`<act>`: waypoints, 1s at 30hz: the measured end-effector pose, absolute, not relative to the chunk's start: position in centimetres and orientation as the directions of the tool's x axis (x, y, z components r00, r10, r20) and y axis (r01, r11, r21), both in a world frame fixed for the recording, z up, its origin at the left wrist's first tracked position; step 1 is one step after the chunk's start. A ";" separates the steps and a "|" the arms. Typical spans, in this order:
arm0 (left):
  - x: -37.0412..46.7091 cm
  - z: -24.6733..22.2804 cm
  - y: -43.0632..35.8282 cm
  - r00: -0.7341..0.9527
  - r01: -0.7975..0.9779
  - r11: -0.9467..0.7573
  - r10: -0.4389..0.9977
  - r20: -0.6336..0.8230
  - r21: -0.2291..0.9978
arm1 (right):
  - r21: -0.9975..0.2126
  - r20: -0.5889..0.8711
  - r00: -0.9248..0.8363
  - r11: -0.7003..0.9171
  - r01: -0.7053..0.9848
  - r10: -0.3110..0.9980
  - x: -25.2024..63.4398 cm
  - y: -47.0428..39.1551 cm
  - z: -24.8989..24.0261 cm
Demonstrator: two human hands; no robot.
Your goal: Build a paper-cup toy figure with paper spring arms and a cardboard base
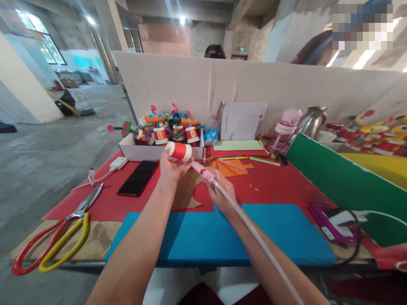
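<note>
My left hand (173, 169) is closed around a red and white paper cup (178, 151), which lies tilted on its side above the table. In my right hand (222, 191) is a pink pen-shaped glue gun (202, 171), its tip close to the cup's base. I cannot tell whether the tip touches the cup. A long, clear glue stick (254, 232) trails from the back of the glue gun over my right forearm. Beneath my hands lies a piece of brown cardboard (187, 192) on red paper.
Behind the cup, a white box (133, 151) holds several cup figures with coiled arms. Large scissors (74, 220) and a black phone (137, 178) lie at left. A purple device (332, 224) with cables sits at right beside a green panel (343, 182). People are beyond the white partition (171, 80).
</note>
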State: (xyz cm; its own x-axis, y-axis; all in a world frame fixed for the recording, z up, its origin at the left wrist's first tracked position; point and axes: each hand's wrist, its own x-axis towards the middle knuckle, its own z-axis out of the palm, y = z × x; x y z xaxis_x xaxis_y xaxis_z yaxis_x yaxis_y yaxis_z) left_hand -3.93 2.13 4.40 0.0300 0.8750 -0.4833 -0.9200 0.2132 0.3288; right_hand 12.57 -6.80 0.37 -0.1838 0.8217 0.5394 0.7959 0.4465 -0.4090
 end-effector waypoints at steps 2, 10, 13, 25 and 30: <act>-3.9 4.4 2.1 0.028 -0.924 0.207 0.876 -0.482 0.323 | -0.389 0.518 -0.216 0.453 0.802 0.827 12.6 -6.7 0.3; -3.6 4.4 2.1 0.030 -0.929 0.194 0.889 -0.458 0.316 | -0.319 0.467 -0.225 0.400 0.859 0.855 12.8 -6.3 0.4; -3.5 4.3 2.2 0.027 -0.927 0.199 0.882 -0.471 0.318 | -0.283 0.465 -0.263 0.423 0.861 0.845 12.7 -6.5 0.7; -3.4 3.9 2.3 0.041 -0.928 0.183 0.915 -0.400 0.325 | -0.107 0.441 -0.386 0.475 0.874 0.810 12.5 -6.7 1.8; -3.4 4.0 2.2 0.063 -0.919 0.212 0.911 -0.407 0.333 | -0.076 0.429 -0.383 0.455 0.887 0.818 12.5 -6.6 1.7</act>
